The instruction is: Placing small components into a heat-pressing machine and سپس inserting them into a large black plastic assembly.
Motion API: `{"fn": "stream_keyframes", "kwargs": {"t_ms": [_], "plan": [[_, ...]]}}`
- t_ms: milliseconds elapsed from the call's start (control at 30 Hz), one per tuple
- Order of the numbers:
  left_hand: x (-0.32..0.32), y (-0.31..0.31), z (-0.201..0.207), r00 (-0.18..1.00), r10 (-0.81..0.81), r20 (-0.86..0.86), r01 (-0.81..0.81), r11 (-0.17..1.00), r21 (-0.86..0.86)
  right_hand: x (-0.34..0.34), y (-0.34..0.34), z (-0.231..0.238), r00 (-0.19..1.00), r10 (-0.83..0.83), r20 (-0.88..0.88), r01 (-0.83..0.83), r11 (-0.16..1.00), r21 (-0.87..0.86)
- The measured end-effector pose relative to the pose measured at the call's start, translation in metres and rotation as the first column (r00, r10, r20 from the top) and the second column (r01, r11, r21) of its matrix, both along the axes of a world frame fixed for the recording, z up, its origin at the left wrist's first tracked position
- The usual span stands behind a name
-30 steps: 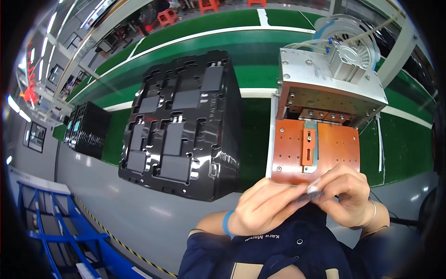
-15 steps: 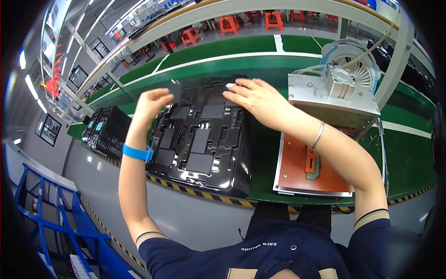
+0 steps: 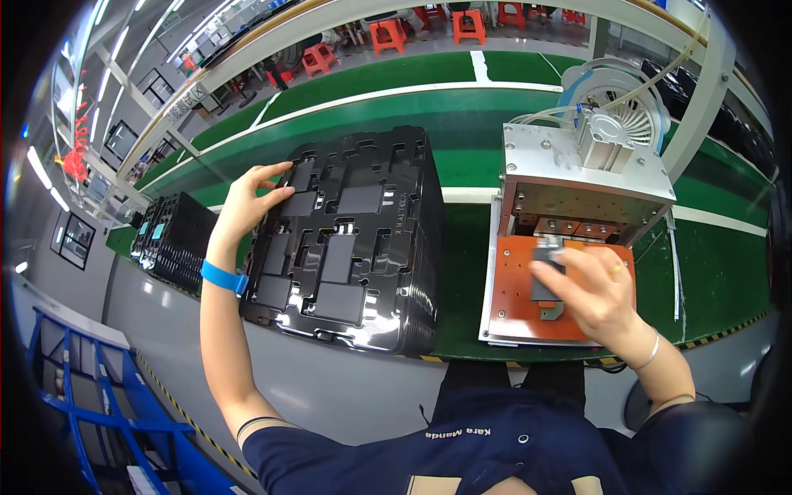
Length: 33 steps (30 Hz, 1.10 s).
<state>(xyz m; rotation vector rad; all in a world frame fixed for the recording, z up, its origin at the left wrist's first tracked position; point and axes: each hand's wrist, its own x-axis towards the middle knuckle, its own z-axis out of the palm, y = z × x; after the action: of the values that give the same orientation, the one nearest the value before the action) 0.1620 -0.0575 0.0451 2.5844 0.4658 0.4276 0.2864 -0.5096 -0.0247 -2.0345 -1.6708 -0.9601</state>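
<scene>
currently holding a dark gray block (image 3: 540, 291) in the right hand (image 3: 592, 289), with a narrow grip, pinching it between thumb and fingers. seen over the middle of an orange plate (image 3: 511, 285), well inside that plate's edges, with a silvery end (image 3: 549, 242) toward the plate's far edge. cannot tell whether resting on the plate or poised just above it; partly covered by the fingers and a little blurred.

reaching with the left hand (image 3: 247, 202) to the left edge of a black tray stack (image 3: 421, 272), close to its far left corner. showing a gap between thumb and fingertips there, right beside a flat gray piece (image 3: 303, 175) in a pocket; cannot tell whether gripping it or only touching. seeing more gray pieces (image 3: 340, 303) in the other pockets, down toward the tray's near edge.

wearing a blue wristband (image 3: 221, 276) on the left wrist and a silver bracelet (image 3: 654, 348) on the right.

standing at the near edge of a green tabletop (image 3: 464, 280), with a metal press (image 3: 528, 157) just behind the orange plate, a clear reel (image 3: 635, 92) beyond it, a second tray stack (image 3: 177, 239) toward the left end, and red stools (image 3: 388, 37) past the far edge.
</scene>
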Motion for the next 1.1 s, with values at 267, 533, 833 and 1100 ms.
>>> {"fn": "stream_keyframes", "kwargs": {"t_ms": [267, 533, 833, 1100], "plan": [[0.006, -0.077, 0.028, 0.987, -0.055, 0.151, -0.006, 0.926, 0.377, -0.003, -0.071, -0.055, 0.882, -0.244, -0.403, 0.241, 0.969, -0.058], [-0.025, -0.26, -0.057, 0.566, -0.801, 0.197, 0.583, 0.557, 0.592, 0.025, -0.055, -0.047, 0.807, -0.172, -0.564, 0.201, 0.98, -0.012], [0.034, -0.311, -0.131, 0.638, -0.768, 0.059, 0.712, 0.617, 0.336, 0.016, -0.04, -0.057, 0.842, -0.202, -0.5, 0.202, 0.978, -0.056], [0.037, -0.313, -0.134, 0.668, -0.741, 0.064, 0.679, 0.642, 0.355, 0.02, -0.038, -0.055, 0.837, -0.25, -0.487, 0.26, 0.964, -0.047]]}}
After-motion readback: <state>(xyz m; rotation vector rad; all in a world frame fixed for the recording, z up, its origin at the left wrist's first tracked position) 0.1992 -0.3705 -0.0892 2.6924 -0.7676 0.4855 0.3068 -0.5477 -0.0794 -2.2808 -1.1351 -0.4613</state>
